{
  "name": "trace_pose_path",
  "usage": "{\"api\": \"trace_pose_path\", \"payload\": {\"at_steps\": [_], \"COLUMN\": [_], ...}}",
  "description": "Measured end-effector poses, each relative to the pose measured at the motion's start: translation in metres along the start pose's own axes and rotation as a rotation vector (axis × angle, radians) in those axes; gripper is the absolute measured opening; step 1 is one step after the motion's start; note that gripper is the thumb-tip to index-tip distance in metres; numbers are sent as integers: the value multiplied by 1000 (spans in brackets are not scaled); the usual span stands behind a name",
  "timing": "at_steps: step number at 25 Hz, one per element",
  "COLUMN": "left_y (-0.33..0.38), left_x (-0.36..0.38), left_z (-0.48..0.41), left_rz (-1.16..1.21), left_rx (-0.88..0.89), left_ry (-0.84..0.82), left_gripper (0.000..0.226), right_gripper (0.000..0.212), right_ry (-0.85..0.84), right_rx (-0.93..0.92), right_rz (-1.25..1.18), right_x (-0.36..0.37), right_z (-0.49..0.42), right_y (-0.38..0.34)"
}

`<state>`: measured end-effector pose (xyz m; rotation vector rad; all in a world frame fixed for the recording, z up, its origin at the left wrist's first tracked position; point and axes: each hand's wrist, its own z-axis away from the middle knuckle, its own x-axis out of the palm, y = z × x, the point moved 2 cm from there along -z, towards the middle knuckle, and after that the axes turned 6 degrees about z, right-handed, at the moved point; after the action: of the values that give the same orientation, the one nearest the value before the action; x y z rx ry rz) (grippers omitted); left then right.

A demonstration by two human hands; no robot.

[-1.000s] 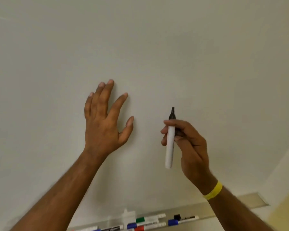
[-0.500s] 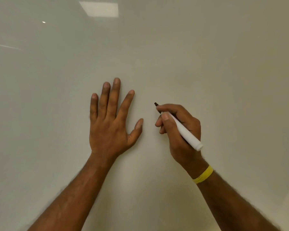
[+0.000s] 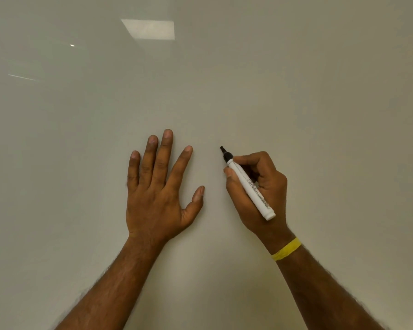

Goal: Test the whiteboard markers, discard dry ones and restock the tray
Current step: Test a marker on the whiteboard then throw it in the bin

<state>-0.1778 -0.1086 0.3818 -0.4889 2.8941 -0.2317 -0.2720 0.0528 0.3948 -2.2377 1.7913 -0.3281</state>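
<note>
Marker [image 3: 248,184]: uncapped, black tip at whiteboard [image 3: 296,91], no ink visible.
Right hand [image 3: 260,194]: pinches barrel, pen-style.
Left hand [image 3: 157,184]: flat, fingers spread on board.
Advice: draw one firm, steady stroke; judge line.

- A glossy, pale whiteboard [image 3: 320,91] fills the whole view as backdrop.
- High up, left of centre, it mirrors a bright rectangular ceiling light panel [image 3: 149,29].
- Further left sit a small bright glint [image 3: 72,45] and, below it, a thin slanted light streak [image 3: 22,77].
- The surface reads cool grey-green at left, warmer beige at right.
</note>
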Motion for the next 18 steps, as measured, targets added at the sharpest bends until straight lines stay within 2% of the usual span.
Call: {"api": "trace_pose_path", "payload": {"at_steps": [5,13,18], "left_y": [0,0,-1], "left_x": [0,1,2], "left_z": [0,1,3], "left_rz": [-3,6,-3], "left_rx": [-2,-7,-4], "left_ry": [2,11,25], "left_gripper": [75,74,74], "right_gripper": [16,16,18], "right_ry": [-22,9,-199], "right_rx": [-40,47,-34], "right_rz": [85,102,211], "right_x": [-5,-19,-15], "right_z": [16,48,85], "right_y": [4,16,15]}}
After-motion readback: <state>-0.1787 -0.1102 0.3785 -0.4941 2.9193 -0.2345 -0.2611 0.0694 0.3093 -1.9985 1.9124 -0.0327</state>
